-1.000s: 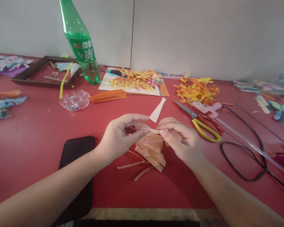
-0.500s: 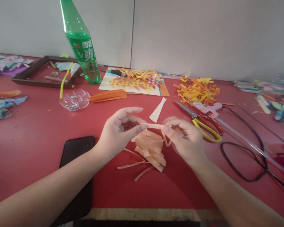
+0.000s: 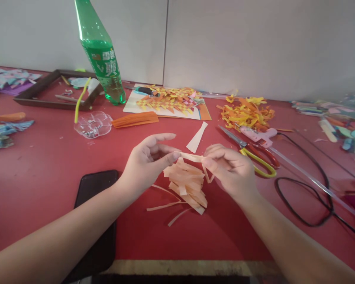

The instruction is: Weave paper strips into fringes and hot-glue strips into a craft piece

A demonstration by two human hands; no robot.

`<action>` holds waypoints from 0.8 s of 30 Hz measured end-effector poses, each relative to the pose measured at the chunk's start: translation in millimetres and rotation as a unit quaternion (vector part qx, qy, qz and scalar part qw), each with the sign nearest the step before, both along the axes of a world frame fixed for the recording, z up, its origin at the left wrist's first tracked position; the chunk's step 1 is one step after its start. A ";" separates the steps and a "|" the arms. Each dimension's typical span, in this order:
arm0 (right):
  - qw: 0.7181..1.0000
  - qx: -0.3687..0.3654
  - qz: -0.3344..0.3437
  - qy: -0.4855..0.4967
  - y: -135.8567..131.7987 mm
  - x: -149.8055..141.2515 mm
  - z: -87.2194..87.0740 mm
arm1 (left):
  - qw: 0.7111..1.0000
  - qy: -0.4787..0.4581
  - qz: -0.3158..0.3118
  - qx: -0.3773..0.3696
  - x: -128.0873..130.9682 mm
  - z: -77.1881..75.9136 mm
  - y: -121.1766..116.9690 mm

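Observation:
A narrow peach paper strip (image 3: 191, 157) is stretched between my two hands above the table. My left hand (image 3: 150, 159) pinches its left end between thumb and fingers, the index finger raised clear of it. My right hand (image 3: 230, 167) pinches the other end, and a folded tail of the strip hangs down beside its thumb. Below the hands lies a loose pile of peach paper strips (image 3: 187, 183), with several thinner strips around its lower left. A pale, tapered bundle of paper (image 3: 197, 138) rests just beyond the fingers.
Scissors (image 3: 256, 159) and a pink glue gun (image 3: 258, 136) with a looping black cord lie at right. A black phone (image 3: 97, 189) is under my left forearm. Behind stand a green bottle (image 3: 102, 67), orange strips (image 3: 136, 119), yellow-orange scraps (image 3: 245, 112) and a dark frame (image 3: 47, 103).
Both hands have drawn slightly apart, and the strip between them shows longer. My left index finger has lifted off. A folded tail now hangs by my right thumb.

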State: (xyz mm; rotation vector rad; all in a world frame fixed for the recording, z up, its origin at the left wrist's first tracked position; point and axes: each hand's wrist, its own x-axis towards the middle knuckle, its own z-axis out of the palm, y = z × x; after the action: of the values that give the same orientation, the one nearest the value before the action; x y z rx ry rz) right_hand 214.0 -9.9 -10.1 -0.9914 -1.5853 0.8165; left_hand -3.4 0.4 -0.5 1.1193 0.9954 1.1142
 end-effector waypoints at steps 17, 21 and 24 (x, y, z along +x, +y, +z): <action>0.991 0.011 -0.030 -0.132 4.1 2.6 1.7 | 1.000 -0.011 0.013 -0.003 2.0 0.3 1.5; 0.973 0.045 -0.061 -0.219 4.8 4.6 1.1 | 1.000 -0.018 0.006 -0.015 1.8 1.5 0.8; 0.954 0.113 -0.090 -0.262 11.8 11.1 -0.4 | 0.999 -0.033 -0.031 -0.027 1.0 4.4 -0.4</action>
State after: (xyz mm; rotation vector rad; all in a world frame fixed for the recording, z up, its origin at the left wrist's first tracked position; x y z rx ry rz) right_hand 225.2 1.9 -10.5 -1.2258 -1.9455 0.2402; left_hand -2.4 0.0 4.0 1.0564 0.9288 1.0619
